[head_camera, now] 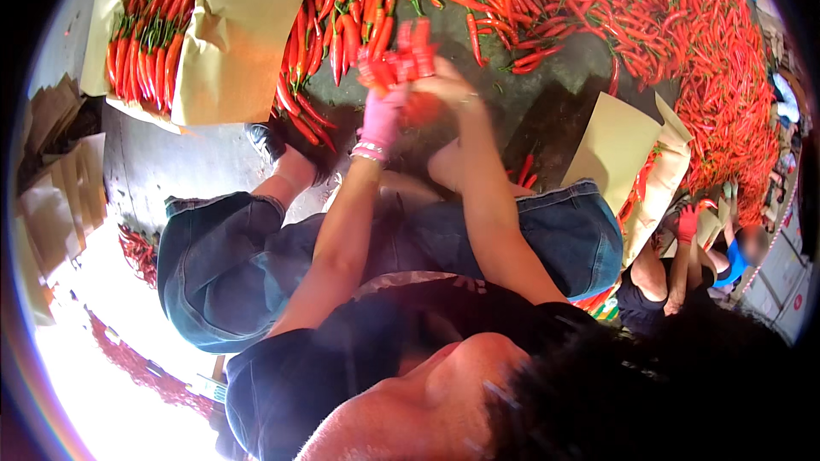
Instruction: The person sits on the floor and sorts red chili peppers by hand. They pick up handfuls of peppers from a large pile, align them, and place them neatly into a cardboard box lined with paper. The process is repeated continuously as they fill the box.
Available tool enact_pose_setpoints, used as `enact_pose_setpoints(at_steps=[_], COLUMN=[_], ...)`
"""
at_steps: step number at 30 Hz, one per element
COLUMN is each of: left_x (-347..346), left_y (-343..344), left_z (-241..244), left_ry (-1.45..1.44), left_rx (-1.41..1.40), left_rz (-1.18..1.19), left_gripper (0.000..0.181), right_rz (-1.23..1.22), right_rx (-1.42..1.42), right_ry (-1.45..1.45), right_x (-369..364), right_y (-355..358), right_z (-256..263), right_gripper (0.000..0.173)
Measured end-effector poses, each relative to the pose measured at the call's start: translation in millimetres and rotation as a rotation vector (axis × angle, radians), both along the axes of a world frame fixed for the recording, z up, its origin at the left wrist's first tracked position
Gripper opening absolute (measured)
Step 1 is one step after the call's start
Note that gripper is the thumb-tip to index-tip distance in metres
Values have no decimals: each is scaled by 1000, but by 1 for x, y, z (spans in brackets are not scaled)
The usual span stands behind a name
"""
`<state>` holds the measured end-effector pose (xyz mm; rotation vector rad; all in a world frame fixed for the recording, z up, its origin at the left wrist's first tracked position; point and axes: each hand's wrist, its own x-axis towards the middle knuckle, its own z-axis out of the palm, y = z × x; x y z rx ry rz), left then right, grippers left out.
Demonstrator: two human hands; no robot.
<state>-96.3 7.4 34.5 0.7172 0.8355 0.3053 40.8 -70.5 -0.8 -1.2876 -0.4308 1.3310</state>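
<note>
My left hand (382, 116), in a pink glove with a bracelet at its wrist, grips a bunch of red chili peppers (378, 72). The bunch is blurred by motion. Close against it on the right is my right hand (450, 84), also blurred, with a band at the wrist. Its fingers are partly hidden, so I cannot tell whether it holds any of the peppers. Beyond both hands, loose red chili peppers (349, 32) with green stems lie in rough rows on the dark floor.
A paper-lined box (234, 45) at upper left holds neat rows of chilies (144, 70). A large heap of chilies (653, 6) spreads along the top and right. Another paper-lined container (612, 141) stands by my right knee. Flattened cardboard (64, 186) lies left. Other people (688, 224) sit at right.
</note>
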Motion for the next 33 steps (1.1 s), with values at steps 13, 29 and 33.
enact_pose_setpoints(at_steps=[13, 29, 33], left_x=[98, 156, 163], left_y=[-16, 70, 62], left_z=[-61, 2, 8], left_ry=[-58, 253, 314], left_rx=[-104, 1448, 1265], left_rz=[-224, -1900, -1863], left_gripper=[38, 76, 70], right_rz=[-244, -1344, -1306], right_rx=[-350, 357, 237], right_ry=[65, 892, 833], right_x=[105, -83, -71], right_y=[-52, 22, -2], right_z=[-56, -50, -48], right_gripper=[30, 32, 34])
